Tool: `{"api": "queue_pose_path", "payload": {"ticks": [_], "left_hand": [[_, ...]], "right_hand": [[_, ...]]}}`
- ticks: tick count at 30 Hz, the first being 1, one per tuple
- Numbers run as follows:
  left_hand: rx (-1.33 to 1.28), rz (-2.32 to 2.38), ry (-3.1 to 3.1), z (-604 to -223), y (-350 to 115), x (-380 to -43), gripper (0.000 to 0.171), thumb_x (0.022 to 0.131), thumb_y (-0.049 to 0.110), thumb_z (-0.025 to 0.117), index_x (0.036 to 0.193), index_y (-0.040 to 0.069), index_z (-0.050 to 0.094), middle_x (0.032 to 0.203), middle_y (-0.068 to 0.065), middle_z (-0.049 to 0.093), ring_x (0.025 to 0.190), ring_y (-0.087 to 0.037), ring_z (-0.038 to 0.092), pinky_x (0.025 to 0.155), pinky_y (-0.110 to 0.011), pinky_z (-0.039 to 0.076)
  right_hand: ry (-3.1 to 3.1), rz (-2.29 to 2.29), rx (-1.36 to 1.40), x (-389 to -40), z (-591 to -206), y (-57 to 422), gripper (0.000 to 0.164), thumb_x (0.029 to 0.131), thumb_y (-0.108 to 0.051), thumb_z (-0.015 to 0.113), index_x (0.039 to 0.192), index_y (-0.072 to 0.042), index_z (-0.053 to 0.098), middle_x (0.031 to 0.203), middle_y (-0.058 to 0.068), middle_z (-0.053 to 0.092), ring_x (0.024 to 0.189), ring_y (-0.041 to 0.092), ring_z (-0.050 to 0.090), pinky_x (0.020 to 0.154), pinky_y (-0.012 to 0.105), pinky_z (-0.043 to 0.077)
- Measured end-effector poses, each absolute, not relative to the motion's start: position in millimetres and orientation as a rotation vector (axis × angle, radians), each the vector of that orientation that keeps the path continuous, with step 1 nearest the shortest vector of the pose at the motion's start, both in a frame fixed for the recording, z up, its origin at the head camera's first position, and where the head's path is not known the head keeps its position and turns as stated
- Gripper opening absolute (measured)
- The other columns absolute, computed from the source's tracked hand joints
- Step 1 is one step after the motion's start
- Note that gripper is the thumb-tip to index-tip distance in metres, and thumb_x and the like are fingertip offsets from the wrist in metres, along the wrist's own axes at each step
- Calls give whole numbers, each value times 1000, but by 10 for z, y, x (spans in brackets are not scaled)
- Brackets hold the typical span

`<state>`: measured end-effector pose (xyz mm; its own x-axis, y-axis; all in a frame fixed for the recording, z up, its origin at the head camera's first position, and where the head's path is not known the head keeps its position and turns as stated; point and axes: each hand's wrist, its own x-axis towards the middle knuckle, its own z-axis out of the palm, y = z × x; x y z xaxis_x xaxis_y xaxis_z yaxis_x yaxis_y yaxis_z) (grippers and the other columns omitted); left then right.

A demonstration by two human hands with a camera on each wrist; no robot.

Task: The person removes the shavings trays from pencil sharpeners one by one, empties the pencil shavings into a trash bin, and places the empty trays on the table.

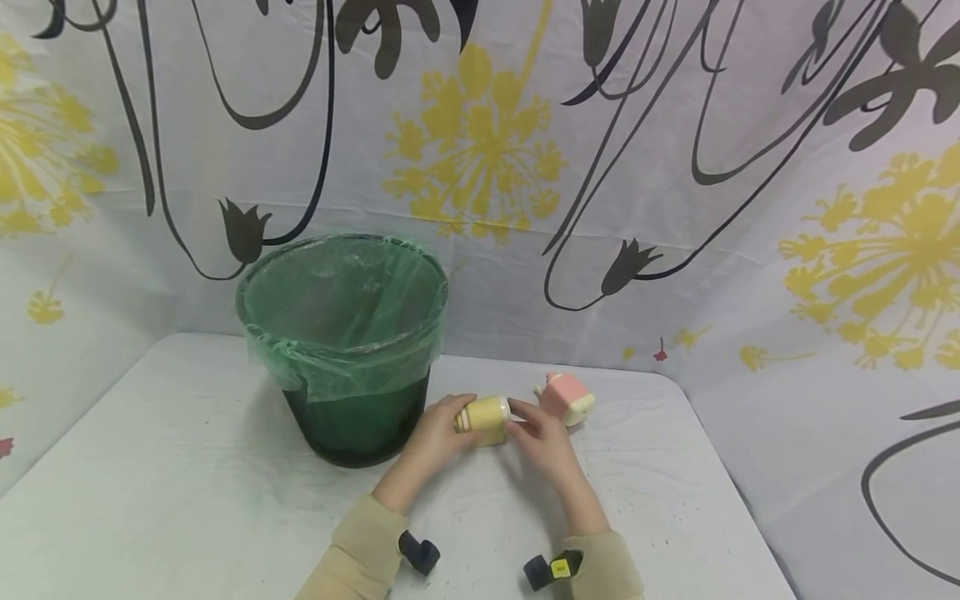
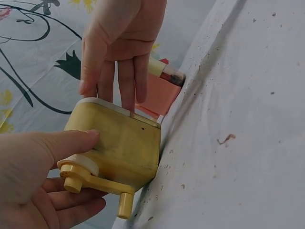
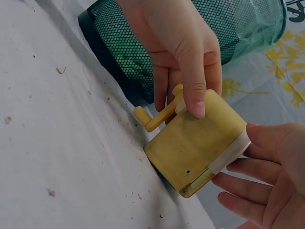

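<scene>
Sitting between both sets of fingers, the yellow sharpener point(image 3: 198, 143) is pinched by the left hand point(image 1: 441, 429) near its crank point(image 3: 163, 114); the right hand's point(image 1: 543, 437) straightish fingers meet its white rim point(image 3: 230, 153).

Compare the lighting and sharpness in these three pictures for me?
Head view: bright, with a soft shadow on the white table beside the right hand; left wrist view: dimmer, the table slanting steeply on the right; right wrist view: also dim, the table slanting on the left, the yellow sharpener fairly sharp.
</scene>
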<state>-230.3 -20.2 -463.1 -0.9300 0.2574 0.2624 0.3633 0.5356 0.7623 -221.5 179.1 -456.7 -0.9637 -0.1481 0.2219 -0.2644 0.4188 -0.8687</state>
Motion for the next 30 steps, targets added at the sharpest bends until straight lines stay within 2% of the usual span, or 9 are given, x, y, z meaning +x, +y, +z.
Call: {"api": "queue_pose_path", "payload": {"ticks": [6,8,14,15,25,30], "left_hand": [[-568,-1308,-2650,-4603,-222,-2292,54,79,17,80,126,1,59,107,-11,64,85,-16,58,71,-32,48],[-571,-1307,-2654,-4589,-223,-2289,53,79,18,80,125,1,60,106,-10,64,85,-16,58,72,-32,48],[-592,-1316,-2667,-4508,-239,-2254,50,78,22,81,121,3,62,100,-5,64,80,-13,56,67,-29,48],[-600,-1312,-2665,-4490,-243,-2247,50,78,22,80,120,3,62,99,-5,64,80,-13,56,67,-29,48],[-664,-1333,-2657,-4327,-270,-2166,46,78,22,80,116,2,64,97,-4,65,76,-12,56,63,-27,48],[-697,-1344,-2645,-4259,-281,-2131,42,77,21,80,111,2,66,90,-1,64,73,-10,56,62,-26,48]], "right_hand": [[-2628,1509,369,-2181,-4506,1789,37,92,-16,65,127,-5,60,127,12,59,107,29,63,88,39,50],[-2633,1499,394,-2143,-4436,1785,37,93,-15,64,127,-2,60,126,15,60,107,31,62,88,40,51],[-2632,1530,441,-2106,-4358,1827,39,92,-17,66,127,-2,60,123,16,61,106,32,63,88,42,50],[-2634,1535,440,-2128,-4395,1849,40,92,-20,67,128,-5,60,124,14,61,106,30,63,88,41,50],[-2690,1489,503,-2055,-4241,1918,44,89,-21,70,128,-4,59,122,14,62,100,27,65,85,39,52],[-2692,1463,583,-2030,-4190,1955,46,89,-24,70,128,-3,59,124,14,61,101,25,64,88,40,50]]}}
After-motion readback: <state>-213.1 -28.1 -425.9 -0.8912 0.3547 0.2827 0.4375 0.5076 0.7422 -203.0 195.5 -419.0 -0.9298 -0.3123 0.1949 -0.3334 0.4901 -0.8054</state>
